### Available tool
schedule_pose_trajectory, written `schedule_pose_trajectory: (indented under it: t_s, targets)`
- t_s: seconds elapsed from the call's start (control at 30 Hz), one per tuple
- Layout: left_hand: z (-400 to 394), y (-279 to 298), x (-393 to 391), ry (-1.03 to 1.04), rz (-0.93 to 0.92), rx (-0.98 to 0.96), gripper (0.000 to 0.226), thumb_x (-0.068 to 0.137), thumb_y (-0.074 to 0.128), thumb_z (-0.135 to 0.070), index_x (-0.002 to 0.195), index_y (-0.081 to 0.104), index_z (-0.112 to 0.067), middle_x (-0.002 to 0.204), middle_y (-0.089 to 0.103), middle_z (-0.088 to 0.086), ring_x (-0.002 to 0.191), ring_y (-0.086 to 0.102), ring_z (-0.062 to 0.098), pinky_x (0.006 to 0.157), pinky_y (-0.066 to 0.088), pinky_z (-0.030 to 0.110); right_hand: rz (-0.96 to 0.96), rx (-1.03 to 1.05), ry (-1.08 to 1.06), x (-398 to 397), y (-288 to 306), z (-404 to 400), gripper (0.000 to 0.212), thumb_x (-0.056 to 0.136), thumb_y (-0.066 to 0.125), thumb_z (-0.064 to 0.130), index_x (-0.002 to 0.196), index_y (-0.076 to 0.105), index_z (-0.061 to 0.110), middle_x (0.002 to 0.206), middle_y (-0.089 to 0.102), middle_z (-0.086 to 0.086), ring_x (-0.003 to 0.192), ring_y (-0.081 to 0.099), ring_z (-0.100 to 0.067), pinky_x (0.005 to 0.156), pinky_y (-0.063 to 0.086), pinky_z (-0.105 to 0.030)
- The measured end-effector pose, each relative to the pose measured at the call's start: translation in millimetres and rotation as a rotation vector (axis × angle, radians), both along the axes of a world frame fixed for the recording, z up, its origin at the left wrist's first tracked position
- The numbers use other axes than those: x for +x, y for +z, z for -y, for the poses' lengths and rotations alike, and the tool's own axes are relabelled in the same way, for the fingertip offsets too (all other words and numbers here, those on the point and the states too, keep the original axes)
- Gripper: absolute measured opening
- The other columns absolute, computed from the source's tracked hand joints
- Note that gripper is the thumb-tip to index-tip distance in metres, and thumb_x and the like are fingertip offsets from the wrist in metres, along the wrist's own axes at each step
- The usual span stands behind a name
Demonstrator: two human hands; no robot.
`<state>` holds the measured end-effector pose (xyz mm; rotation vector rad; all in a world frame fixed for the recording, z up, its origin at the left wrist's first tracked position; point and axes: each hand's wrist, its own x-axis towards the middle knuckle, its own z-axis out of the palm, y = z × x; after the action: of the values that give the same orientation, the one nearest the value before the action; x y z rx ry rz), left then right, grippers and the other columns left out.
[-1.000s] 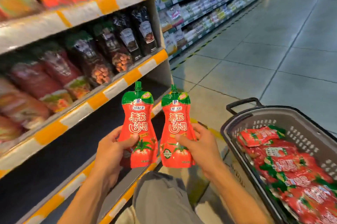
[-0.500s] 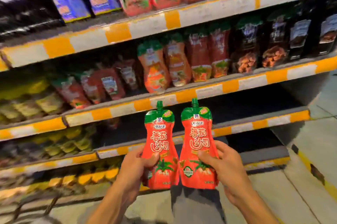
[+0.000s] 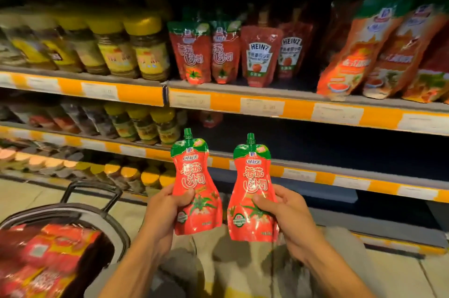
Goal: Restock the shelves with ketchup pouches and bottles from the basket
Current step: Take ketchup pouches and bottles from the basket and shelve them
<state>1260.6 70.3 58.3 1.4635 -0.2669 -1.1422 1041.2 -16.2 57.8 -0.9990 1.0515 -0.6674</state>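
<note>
Facing shelves (image 3: 303, 105) with orange-and-white price strips, several tiers, shot is a bit blurry. Middle tier: yellow-lidded jars (image 3: 143, 47) on the left, then two red shelf pouches (image 3: 194, 52) of the same ketchup brand, Heinz pouches (image 3: 261, 54) just beside them, bigger orange pouches (image 3: 357, 54) far right. Tier below: more jars at left, dark stretch to the right. Basket (image 3: 80, 212) sits on the floor at lower left, grey rim, black handle up, red packs piled inside, blurred. Person's knees in khaki at bottom centre.

Left hand (image 3: 162, 217) grips left ketchup pouch (image 3: 194, 186) by its lower half, thumb across the front, fingers behind. Right hand (image 3: 289, 217) grips right ketchup pouch (image 3: 252, 191) the same way, thumb on the front. Both pouches upright, green spouts up, labels toward camera, side by side but apart, held in the air in front of the lower tier, touching no shelf.
</note>
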Motion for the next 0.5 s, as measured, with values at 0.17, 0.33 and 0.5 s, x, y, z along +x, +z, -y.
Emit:
schedule_pose_trajectory:
  t_s: [0.17,0.33,0.5]
  targets:
    - [34,-21,41,0.101,-0.041,0.022,0.022,0.088,0.068,-0.006,0.110,0.069,-0.008,0.095,0.078,0.011,0.082,0.074,0.028,0.072,0.057,0.038,-0.065,-0.041,0.009,53,-14,45,0.026,0.085,0.075,0.005,0.110,0.072,0.009,0.101,0.078,-0.010,0.093,0.075,-0.030,0.084,0.059,-0.044]
    - [47,-54,60,0.149,-0.020,0.017,0.020,0.086,0.068,-0.003,0.102,0.072,-0.015,0.088,0.078,0.004,0.074,0.075,0.022,0.070,0.056,0.036,-0.140,-0.179,-0.032,105,-23,98,0.021,0.085,0.074,0.003,0.105,0.071,0.008,0.093,0.079,-0.008,0.078,0.075,-0.020,0.064,0.059,-0.031]
    - [69,-65,69,0.148,0.002,-0.004,0.023,0.083,0.069,0.002,0.097,0.074,-0.017,0.084,0.078,0.002,0.068,0.072,0.015,0.054,0.053,0.025,-0.112,-0.319,-0.085,153,-34,139,0.025,0.082,0.075,-0.004,0.101,0.070,0.012,0.093,0.078,-0.004,0.084,0.074,-0.017,0.073,0.059,-0.031]
